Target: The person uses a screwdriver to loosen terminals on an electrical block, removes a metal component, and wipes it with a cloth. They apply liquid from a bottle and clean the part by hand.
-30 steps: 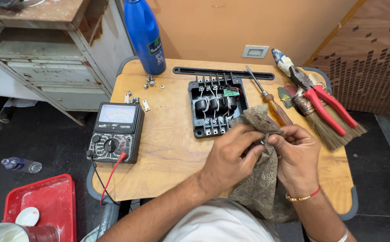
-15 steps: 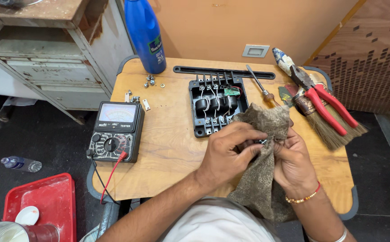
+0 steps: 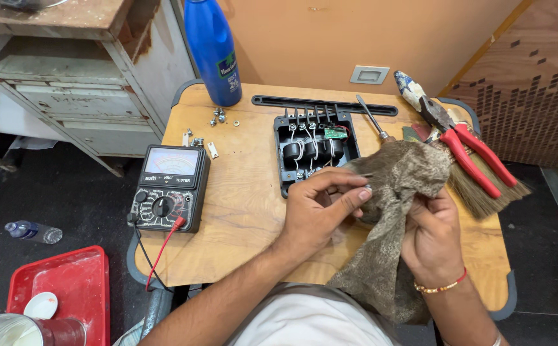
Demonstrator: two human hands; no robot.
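My left hand (image 3: 324,208) pinches a small metal part (image 3: 366,188) between thumb and fingertips, against a brown-grey cloth (image 3: 388,256). My right hand (image 3: 429,234) grips the cloth from the other side, fingers curled into its folds. The cloth hangs from both hands down over the near table edge to my lap. Just beyond my left hand lies an open black electrical box (image 3: 314,150) with white wires and a small green board inside.
On the wooden table (image 3: 240,211) are an analog multimeter (image 3: 170,186) with a red lead, loose screws (image 3: 218,116), a blue bottle (image 3: 211,48), a screwdriver (image 3: 370,116), red-handled pliers (image 3: 468,144) and a brush (image 3: 481,189). A red tray (image 3: 61,288) sits on the floor at left.
Both hands have lifted the cloth a little up and away from me, so it now covers the screwdriver's handle. My left fingers have closed tighter on the small part.
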